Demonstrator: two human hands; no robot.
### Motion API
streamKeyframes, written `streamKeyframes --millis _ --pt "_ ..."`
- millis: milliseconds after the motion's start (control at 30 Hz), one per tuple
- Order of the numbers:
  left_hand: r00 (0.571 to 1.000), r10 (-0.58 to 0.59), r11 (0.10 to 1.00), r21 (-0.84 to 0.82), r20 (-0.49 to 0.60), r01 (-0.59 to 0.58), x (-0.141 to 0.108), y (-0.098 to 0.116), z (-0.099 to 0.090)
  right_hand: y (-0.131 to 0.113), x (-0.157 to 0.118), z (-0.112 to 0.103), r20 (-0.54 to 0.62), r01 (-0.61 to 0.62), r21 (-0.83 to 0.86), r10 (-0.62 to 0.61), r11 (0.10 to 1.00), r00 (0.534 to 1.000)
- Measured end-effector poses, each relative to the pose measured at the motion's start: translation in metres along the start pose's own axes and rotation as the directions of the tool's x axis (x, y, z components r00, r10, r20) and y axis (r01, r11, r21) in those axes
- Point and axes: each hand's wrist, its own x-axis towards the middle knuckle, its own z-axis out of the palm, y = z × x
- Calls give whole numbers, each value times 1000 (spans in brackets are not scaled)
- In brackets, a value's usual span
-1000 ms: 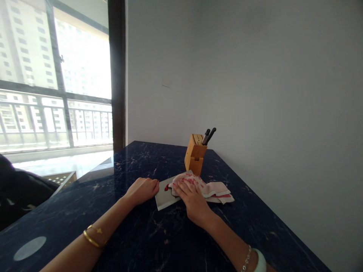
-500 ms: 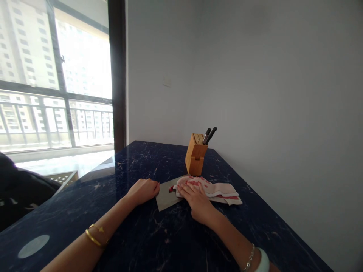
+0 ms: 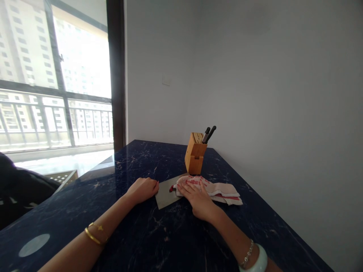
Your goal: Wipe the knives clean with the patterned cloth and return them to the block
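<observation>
My left hand is closed at the left end of a cleaver, whose broad grey rectangular blade lies flat on the dark table. Its handle is hidden inside my fist. Over the right part of the blade lies a folded white and pink towel with red markings. My right hand rests on this towel, fingers stretched out flat and thumb apart, pressing it against the blade. A dark red patch shows on the metal by the towel's left edge; I cannot tell whether it is a reflection.
Just behind the towel stands a wooden knife block with two black-handled knives in it. The dark blue marbled table runs along a grey wall on the right. A pale oval spot marks its near left, and a black item sits beyond its left edge.
The towel's upper folds have shifted slightly under my right hand, so its red markings look different. My left hand keeps its hold, and the blade lies nearly where it was.
</observation>
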Motion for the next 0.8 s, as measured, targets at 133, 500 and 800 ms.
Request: streamKeyframes --millis 133,500,800 --pt "1000 0 1000 -3 1 0 0 0 -1 1 -3 -2 28 37 40 -38 999 999" --pt "999 -50 998 -32 17 51 1 0 2 -9 1 3 -10 56 37 -56 998 998" --pt "995 -54 985 -160 79 67 4 -6 2 12 1 9 56 -77 49 74 996 996"
